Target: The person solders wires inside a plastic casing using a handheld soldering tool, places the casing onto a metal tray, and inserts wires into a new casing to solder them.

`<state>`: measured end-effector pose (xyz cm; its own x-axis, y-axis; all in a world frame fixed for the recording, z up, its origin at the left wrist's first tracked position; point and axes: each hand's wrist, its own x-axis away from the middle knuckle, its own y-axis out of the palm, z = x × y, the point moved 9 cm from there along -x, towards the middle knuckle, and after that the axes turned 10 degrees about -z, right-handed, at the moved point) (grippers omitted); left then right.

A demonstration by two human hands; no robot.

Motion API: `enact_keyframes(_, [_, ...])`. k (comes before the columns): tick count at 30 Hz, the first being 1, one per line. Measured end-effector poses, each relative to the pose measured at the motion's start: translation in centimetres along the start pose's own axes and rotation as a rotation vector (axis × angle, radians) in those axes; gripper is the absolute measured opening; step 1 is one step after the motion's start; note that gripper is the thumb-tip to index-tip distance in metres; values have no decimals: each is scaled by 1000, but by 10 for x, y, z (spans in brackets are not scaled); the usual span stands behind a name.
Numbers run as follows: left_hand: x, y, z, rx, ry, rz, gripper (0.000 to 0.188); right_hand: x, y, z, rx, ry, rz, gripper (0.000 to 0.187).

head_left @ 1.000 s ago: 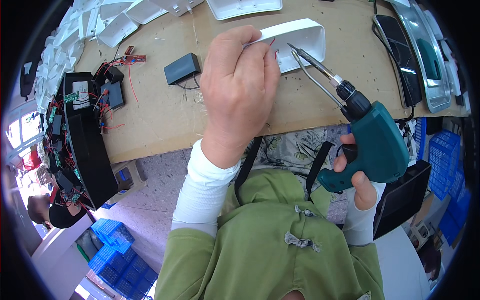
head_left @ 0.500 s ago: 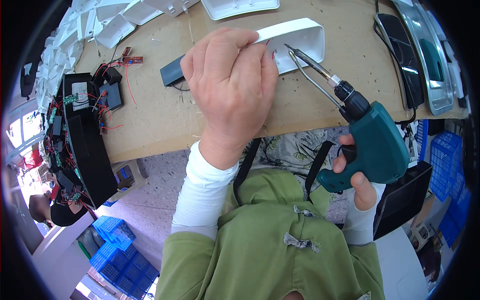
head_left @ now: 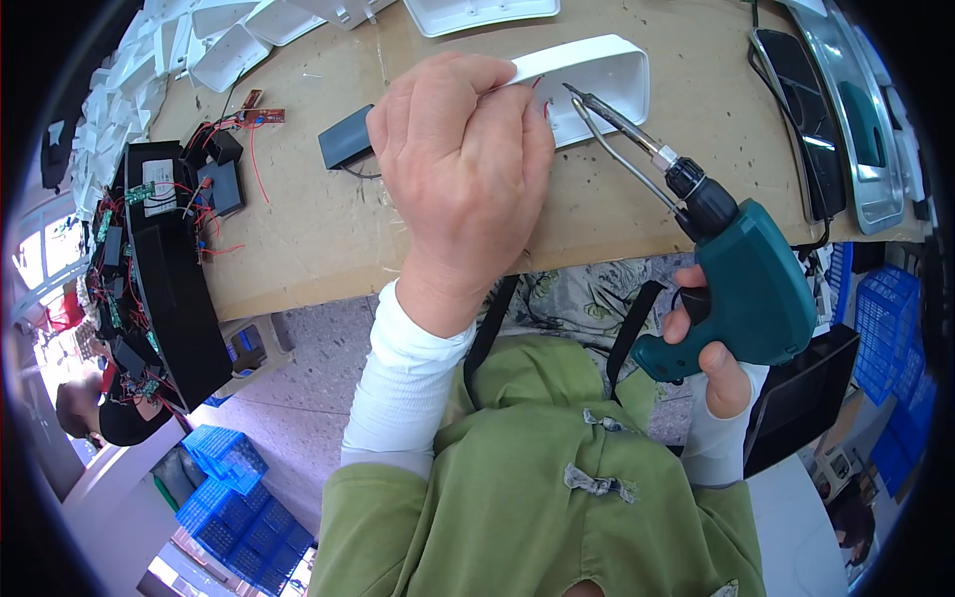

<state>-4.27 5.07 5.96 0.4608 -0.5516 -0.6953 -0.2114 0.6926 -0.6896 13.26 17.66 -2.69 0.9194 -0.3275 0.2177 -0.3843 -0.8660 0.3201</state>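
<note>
My left hand is closed over the near-left part of a white plastic housing, which stands on the table with its hollow side showing. Inside the housing, close to my fingers, a short red wire is visible. My right hand is wrapped around the grip of a green pistol-shaped soldering gun, a finger by its black trigger. Its pointed tip and the thin curved feed tube reach into the housing opening, a little apart from the red wire. A dark grey rectangular block with a black cable lies left of my left hand.
At the left edge, a black tray carries circuit boards, red wires and black modules. White housings are heaped at the far left. A phone-like black device and a metal tray lie at the right. Blue crates stand on the floor.
Almost nothing differs. The housing and my left hand have shifted very slightly to the right; the soldering gun keeps nearly the same place.
</note>
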Motion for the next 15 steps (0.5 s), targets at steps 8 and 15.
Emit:
enact_keyframes(8, [0, 0, -1, 3, 1, -7, 13, -5, 1, -5, 38, -6, -14, 74])
enact_keyframes(15, [1, 1, -1, 18, -8, 1, 13, -7, 1, -8, 41, -29, 16, 72])
